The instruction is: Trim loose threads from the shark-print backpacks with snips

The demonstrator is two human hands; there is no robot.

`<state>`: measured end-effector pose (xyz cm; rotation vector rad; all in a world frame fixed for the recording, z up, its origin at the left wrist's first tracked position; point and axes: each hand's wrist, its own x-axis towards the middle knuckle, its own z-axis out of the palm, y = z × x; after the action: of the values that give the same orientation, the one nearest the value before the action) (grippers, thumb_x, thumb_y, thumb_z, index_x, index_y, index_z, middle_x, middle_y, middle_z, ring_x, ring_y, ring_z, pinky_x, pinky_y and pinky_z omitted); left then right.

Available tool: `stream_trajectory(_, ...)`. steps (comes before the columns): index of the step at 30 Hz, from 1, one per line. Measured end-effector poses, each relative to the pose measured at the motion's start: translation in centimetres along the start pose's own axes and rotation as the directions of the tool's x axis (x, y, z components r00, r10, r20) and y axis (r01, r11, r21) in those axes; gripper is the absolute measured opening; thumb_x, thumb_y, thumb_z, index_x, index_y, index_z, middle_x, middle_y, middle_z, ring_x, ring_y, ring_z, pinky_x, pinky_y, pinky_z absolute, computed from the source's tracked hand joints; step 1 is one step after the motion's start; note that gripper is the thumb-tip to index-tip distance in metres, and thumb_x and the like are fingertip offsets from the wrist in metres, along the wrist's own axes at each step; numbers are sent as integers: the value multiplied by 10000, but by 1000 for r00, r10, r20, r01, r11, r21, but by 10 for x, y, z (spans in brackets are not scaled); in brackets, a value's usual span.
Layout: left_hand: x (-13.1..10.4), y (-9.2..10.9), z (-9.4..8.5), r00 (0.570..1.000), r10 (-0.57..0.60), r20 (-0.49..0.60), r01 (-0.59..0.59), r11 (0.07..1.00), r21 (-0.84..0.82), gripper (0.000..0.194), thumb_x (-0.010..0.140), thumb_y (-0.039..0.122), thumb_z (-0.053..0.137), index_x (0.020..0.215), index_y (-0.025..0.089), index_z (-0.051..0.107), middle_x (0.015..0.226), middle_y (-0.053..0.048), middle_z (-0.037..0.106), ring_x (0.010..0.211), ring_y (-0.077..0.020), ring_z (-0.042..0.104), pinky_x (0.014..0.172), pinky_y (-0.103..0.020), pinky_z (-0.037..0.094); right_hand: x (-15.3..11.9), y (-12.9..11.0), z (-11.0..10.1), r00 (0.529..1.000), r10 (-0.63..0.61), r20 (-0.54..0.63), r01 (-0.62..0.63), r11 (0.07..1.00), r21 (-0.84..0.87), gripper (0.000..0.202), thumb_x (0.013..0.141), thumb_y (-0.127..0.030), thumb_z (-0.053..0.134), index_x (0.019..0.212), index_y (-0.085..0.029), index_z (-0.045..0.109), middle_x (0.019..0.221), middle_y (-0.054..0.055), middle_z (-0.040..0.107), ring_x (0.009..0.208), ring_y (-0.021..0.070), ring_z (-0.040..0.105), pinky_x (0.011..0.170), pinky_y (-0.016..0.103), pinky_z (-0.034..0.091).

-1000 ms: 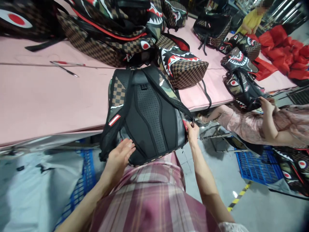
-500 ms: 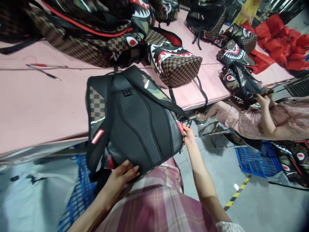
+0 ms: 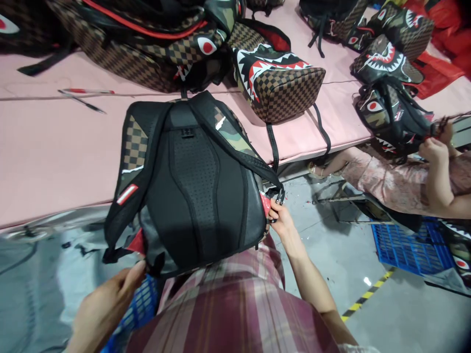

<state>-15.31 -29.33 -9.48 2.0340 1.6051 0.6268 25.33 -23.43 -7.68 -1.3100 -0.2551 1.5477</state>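
Note:
A black backpack [image 3: 198, 196] with checked and camouflage side panels rests tilted on my lap and against the pink table edge, its padded back and straps facing me. At its lower right side, my right hand [image 3: 281, 215] pinches the red triangular tab [image 3: 265, 204], beside a black strap end. My left hand [image 3: 110, 291] is at the lower left corner, thumb against the edge below the other red tab [image 3: 137, 242]. Its fingers are bent and partly hidden behind the thumb.
The pink table [image 3: 47, 147] bears a checked shark-mouth bag [image 3: 294, 90], more such backpacks and two pens [image 3: 86, 100]. At right, another person's hand [image 3: 436, 152] holds a backpack [image 3: 390, 115]. Blue crates [image 3: 408, 250] stand on the floor.
My left hand has moved from the backpack's bottom edge left to its lower corner. The backpack has turned slightly and shifted left, baring the left red tab. My right hand keeps its hold.

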Motion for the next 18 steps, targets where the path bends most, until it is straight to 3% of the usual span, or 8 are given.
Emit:
stream_trajectory(3,16,15,18,953,-204,-223,234,965,119,145,802,329,510,855,329,645,415,19,549,451,-230,557,605,-444,455,0,-2,1,1000,8,29,-9,1000,16,391,635,-389,670,558,-226,324,365,-128,180,360,53,156,394,191,234)
stream_trajectory(6,23,25,13,931,-255,-260,293,949,117,215,799,354,472,929,332,642,455,0,555,668,-280,622,666,-482,429,-1,-2,-1,999,-11,32,10,1000,14,385,613,-386,684,554,-220,342,372,-131,184,365,46,137,386,188,211)
stream_trajectory(9,34,48,-9,952,-183,-244,237,947,217,165,768,414,512,697,323,631,357,-7,427,775,-313,617,691,-479,404,-2,-3,-5,998,-51,23,51,999,-6,367,595,-377,715,551,-207,392,397,-117,255,372,39,177,381,190,191)
stream_trajectory(11,58,81,-15,970,-123,-209,181,940,288,264,782,442,519,583,285,590,351,-5,383,721,-298,611,663,-440,404,-2,-3,-7,997,-78,16,78,997,-29,354,590,-378,727,553,-198,425,416,-106,303,377,36,206,377,193,181)
stream_trajectory(13,99,126,-2,992,18,-124,16,962,273,329,847,437,456,652,238,632,494,-11,546,664,-255,600,631,-393,412,-2,-3,-7,995,-103,4,103,993,-61,346,586,-388,732,554,-195,447,417,-101,319,376,37,228,377,195,189)
stream_trajectory(14,124,149,12,979,199,-49,-183,956,229,324,870,416,436,758,217,667,683,-33,654,723,-242,605,661,-382,417,-3,-4,-7,993,-119,-8,118,990,-80,343,588,-396,731,555,-193,457,416,-99,328,375,40,241,379,196,198)
stream_trajectory(16,175,189,48,807,557,193,-583,805,112,282,873,371,477,1042,216,642,1040,-64,670,1026,-262,549,859,-422,360,-9,-4,-6,985,-164,-48,157,980,-123,319,612,-413,717,582,-187,493,437,-87,377,378,43,264,383,198,217)
stream_trajectory(18,216,217,86,605,709,364,-759,651,-6,355,850,370,539,1160,203,579,1200,-96,603,1187,-280,427,910,-432,288,-22,-3,-8,966,-232,-116,212,963,-167,272,649,-407,699,653,-179,549,518,-63,471,414,51,327,409,197,261)
